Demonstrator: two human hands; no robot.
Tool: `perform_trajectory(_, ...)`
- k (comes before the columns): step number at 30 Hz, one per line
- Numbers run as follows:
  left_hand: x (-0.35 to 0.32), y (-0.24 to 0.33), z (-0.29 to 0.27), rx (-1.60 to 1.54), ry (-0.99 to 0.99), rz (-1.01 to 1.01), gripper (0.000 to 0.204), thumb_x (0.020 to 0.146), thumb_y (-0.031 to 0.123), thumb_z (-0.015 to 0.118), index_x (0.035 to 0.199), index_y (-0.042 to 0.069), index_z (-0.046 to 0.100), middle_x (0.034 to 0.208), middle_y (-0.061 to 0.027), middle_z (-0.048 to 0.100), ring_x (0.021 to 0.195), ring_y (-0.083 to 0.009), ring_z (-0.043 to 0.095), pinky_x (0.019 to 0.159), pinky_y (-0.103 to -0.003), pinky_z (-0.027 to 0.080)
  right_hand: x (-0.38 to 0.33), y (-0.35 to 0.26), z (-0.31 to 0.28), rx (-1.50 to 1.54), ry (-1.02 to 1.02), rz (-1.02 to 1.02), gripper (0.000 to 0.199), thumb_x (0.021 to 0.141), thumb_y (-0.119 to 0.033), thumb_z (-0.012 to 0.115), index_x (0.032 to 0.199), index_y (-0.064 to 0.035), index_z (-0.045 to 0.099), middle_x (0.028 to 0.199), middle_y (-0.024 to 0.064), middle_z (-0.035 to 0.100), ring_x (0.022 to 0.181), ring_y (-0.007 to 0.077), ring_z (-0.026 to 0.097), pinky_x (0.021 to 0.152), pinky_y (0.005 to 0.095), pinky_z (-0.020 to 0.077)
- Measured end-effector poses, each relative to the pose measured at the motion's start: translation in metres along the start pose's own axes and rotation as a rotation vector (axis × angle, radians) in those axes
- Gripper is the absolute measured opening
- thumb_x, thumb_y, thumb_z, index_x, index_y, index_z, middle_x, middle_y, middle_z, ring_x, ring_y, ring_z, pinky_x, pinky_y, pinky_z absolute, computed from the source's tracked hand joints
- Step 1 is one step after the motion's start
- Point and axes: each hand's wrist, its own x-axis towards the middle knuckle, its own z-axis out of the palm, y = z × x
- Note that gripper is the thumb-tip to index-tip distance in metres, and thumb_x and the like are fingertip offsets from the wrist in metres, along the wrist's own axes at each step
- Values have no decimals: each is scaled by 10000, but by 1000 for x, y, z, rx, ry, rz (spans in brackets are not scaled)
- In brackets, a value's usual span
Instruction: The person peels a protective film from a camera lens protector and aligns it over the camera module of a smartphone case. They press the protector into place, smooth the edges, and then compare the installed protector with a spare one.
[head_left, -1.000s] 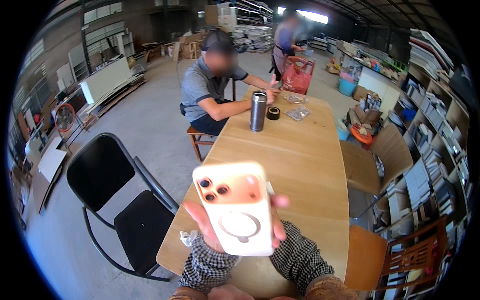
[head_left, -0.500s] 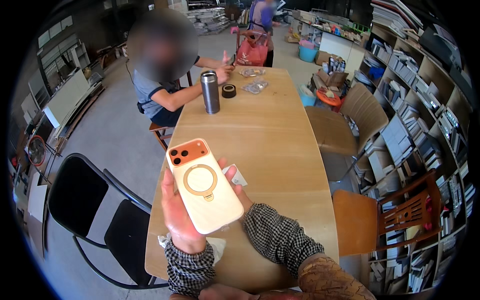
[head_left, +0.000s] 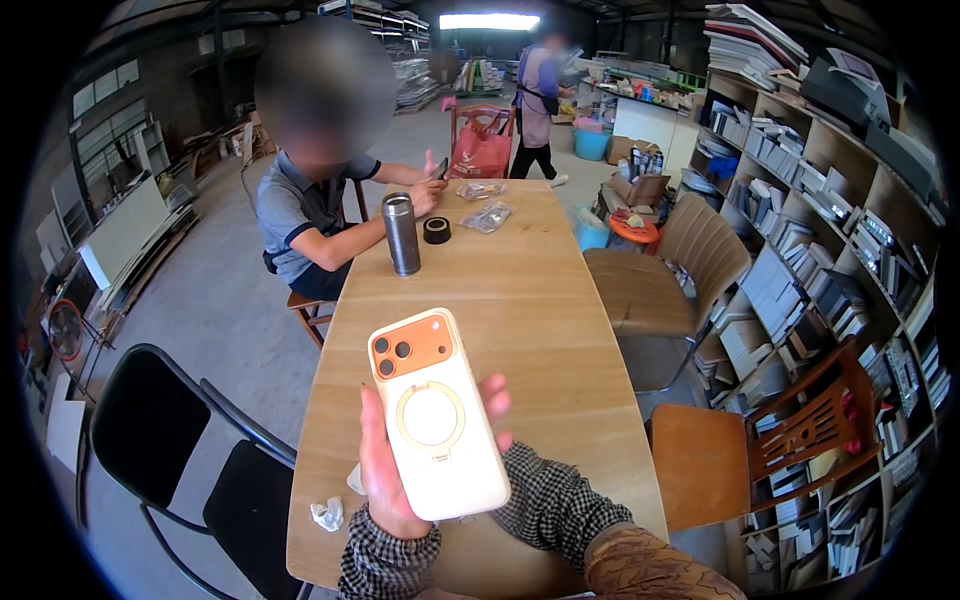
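I see a cream-white smartphone with an orange camera block and a ring holder [head_left: 435, 412] held upright above the near end of the long light wooden table [head_left: 520, 300], its back toward me. My left hand [head_left: 385, 470] wraps its grip around the phone's left edge; fingertips [head_left: 494, 392] show at its right edge, whose hand I cannot tell. My right hand's grip is hidden. Beyond the phone stand a grey steel flask [head_left: 402, 234] and a black tape roll [head_left: 436, 230]. I judge the phone is being looked at, and turning it would need a firmer hold.
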Motion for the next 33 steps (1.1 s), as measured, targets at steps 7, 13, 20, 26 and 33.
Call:
perform_trajectory(7,-5,-4,-6,-5,-177,-30,923,840,770,279,1442,70,267,1257,-337,468,1070,-434,560,880,-575,465,-11,-4,7,-51,-31,-55,652,869,-394,612,1352,1,421,1331,94,487,1200,139,459,1023,298,341)
perform_trajectory(13,-7,-8,-14,39,-332,-53,1031,769,830,341,1457,69,234,1257,-365,449,1093,-473,539,917,-616,425,-12,1,6,-99,-257,-386,684,849,-437,626,1341,4,448,1372,106,467,1257,149,425,1077,314,292)
perform_trajectory(20,-15,0,-12,13,-405,-7,1072,747,839,354,1444,34,230,1238,-376,446,1069,-504,529,849,-692,399,-2,-19,56,140,-52,-203,627,873,-442,586,1343,-46,461,1389,100,453,1290,207,390,1103,348,261)
perform_trajectory(26,-11,5,-23,-39,-436,-54,1220,634,885,440,1475,58,131,1278,-404,408,1151,-492,494,938,-583,443,-15,-20,37,-142,192,73,503,939,-350,487,1326,-30,444,1318,165,499,1218,293,458,1058,413,337)
perform_trajectory(33,-14,30,-29,407,-452,108,1056,719,810,464,1417,36,292,1214,-348,483,1032,-478,551,836,-596,472,-24,-9,18,-121,112,77,465,933,-281,495,1315,-20,444,1279,164,507,1171,276,482,1014,394,373)
